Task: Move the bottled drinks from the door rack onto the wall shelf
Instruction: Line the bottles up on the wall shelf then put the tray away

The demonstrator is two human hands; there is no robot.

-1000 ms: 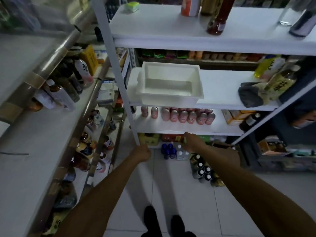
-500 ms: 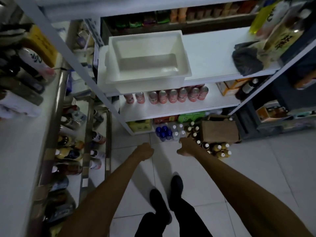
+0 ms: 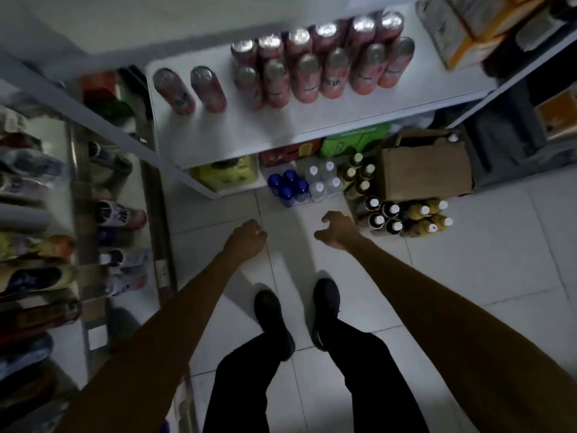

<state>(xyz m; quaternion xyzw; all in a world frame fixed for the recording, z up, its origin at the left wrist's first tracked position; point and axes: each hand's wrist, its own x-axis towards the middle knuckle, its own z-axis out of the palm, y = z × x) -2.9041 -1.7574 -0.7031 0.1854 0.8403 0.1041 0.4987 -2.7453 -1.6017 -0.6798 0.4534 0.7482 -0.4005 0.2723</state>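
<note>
The door rack [image 3: 78, 170] runs down the left edge, with several bottled drinks [image 3: 120, 215] lying on its metal tiers. The white wall shelf [image 3: 281, 126] is ahead, carrying rows of pink cans [image 3: 307, 75]. My left hand [image 3: 246, 239] hangs over the floor tiles as a loose fist with nothing in it. My right hand [image 3: 338, 228] is beside it, fingers curled apart and empty, just left of a cluster of white-capped bottles [image 3: 384, 218] on the floor. Neither hand touches a bottle.
On the floor under the shelf stand blue-capped bottles [image 3: 287, 184], clear bottles [image 3: 323, 179], a brown cardboard box [image 3: 424, 170] and yellow and green cartons [image 3: 226, 173]. My two shoes [image 3: 271, 320] stand on the white tiles below the hands.
The view has tilted down and closer to the floor. The white tub and upper shelves have left the frame. Both hands have dropped from the shelf edge to above the floor, empty.
</note>
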